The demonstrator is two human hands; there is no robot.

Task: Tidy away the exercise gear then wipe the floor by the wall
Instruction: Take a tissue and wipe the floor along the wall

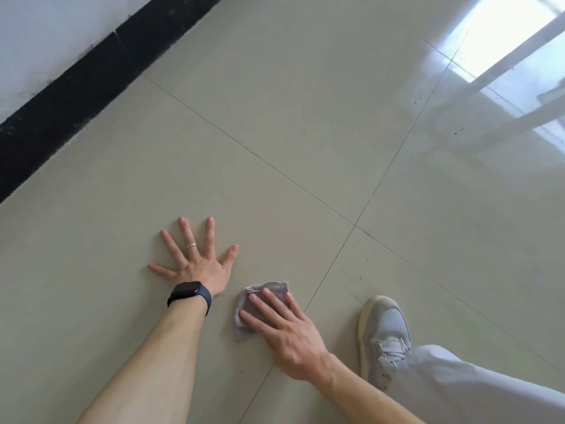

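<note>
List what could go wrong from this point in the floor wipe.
1. The cloth is small and bunched under the right hand, so fingers may drag on bare tile.
2. The left hand lies flat and splayed on glossy tile; if it bears weight and the tile is damp, it could slip.
3. The shoe stands close by and may re-mark wiped floor.

Both forearms were bare, no sleeves in view. The left hand (195, 264) carried a thin silver ring (191, 246) on one finger, and a dark smartwatch (187, 292) with a rectangular black face and dark navy band sat on the left wrist. The right hand (287, 335) bore no jewellery. Lower right: a pale grey-white sneaker (385, 335) with off-white sole and white laces, and a loose, light lavender-white trouser leg (477, 390) covering its heel.
</note>
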